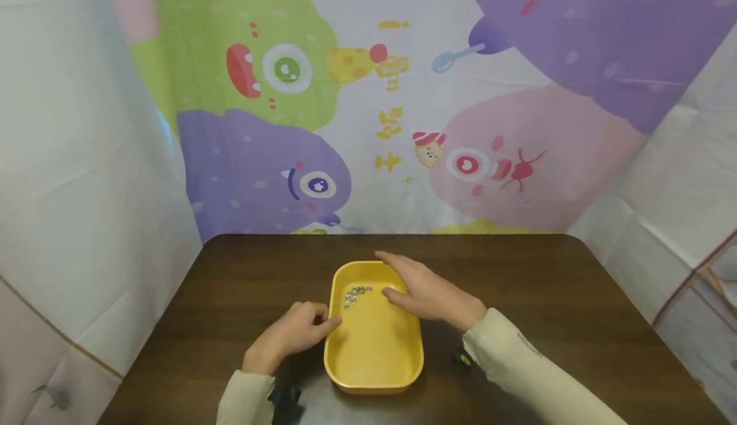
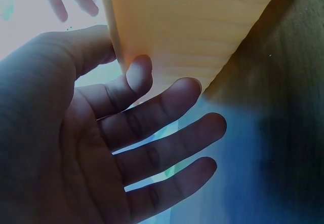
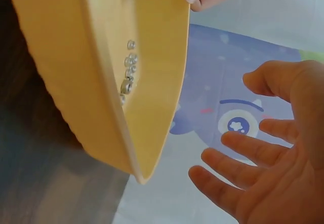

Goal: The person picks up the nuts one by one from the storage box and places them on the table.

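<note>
A yellow plastic tray [image 1: 377, 348] with rounded corners stands near the middle of the table in the head view. Small silvery metal pieces that look like nuts [image 1: 354, 296] lie gathered inside, toward its far left corner. My left hand [image 1: 293, 330] pinches the left rim, thumb over the inside and index finger against the outer wall; the other fingers extend loosely in the left wrist view. At the far right side, my right hand [image 1: 428, 289] is spread over the rim with thumb and fingers apart. The right wrist view shows nothing between those fingers.
The tray rests on a dark brown wooden table [image 1: 507, 284]. Behind it hangs a cloth [image 1: 397, 201] printed with cartoon monsters, and pale curtains [image 1: 75, 156] flank both sides. Dark straps or devices [image 1: 285, 396] sit by the wrists.
</note>
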`<action>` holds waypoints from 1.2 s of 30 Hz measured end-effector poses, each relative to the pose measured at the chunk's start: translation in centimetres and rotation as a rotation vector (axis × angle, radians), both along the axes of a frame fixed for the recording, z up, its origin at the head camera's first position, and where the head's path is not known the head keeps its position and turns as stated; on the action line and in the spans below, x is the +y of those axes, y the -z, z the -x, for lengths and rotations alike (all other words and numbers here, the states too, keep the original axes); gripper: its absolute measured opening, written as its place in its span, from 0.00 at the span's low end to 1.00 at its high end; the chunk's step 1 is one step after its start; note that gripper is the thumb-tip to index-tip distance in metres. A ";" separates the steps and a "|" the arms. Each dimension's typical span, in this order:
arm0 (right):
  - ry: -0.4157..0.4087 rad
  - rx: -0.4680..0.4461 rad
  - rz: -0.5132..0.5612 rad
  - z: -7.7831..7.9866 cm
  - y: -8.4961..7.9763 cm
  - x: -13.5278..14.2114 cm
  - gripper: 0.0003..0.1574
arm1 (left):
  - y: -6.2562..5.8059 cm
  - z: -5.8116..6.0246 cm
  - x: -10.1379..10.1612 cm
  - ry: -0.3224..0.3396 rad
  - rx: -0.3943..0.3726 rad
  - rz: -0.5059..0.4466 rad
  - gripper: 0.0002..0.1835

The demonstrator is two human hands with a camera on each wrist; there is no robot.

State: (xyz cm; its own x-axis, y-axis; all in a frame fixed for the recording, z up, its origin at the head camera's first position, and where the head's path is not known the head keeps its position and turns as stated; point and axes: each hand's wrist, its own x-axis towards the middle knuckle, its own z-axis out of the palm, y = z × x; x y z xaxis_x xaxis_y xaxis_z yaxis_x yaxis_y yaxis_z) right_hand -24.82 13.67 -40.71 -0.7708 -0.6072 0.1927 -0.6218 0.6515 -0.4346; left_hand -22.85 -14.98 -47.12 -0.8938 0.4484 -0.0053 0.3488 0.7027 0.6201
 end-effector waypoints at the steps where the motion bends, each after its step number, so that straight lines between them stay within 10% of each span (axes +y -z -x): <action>1: -0.010 -0.024 0.013 0.3 0.0 -0.2 0.44 | 0.0 0.0 -0.1 -0.002 -0.001 0.001 0.21; 36: 0.049 -0.358 0.172 4.3 3.5 -3.6 0.31 | -0.1 0.0 0.0 0.013 -0.027 0.007 0.21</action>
State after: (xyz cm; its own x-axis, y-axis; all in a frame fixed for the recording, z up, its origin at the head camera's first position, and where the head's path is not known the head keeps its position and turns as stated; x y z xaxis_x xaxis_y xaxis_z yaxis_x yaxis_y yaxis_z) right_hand -29.14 10.03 -44.18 -0.8347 -0.5507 0.0020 -0.3815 0.5755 -0.7233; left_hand -22.83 -14.97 -47.02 -0.8875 0.4597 -0.0328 0.3407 0.7025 0.6248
